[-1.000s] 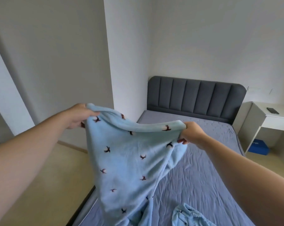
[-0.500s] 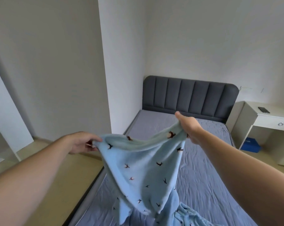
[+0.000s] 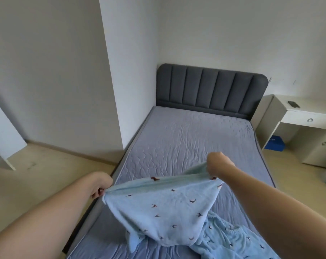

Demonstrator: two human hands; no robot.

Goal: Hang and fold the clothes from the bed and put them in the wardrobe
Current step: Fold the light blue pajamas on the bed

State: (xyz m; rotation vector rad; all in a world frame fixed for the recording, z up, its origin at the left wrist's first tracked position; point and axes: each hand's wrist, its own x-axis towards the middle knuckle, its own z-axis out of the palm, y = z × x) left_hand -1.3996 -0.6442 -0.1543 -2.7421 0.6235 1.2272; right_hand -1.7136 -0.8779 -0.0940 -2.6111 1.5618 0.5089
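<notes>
Lowering is the change: the garment, high a second ago, now rests its lower end on the bed. Left hand and right hand each pinch a top corner with curled fingers. Folding it flat probably comes next.

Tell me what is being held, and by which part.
The light blue bird-print garment, held by its upper edge: the left grip pinches its left end, the right grip its right end. Its lower part lies on the bed.
</notes>
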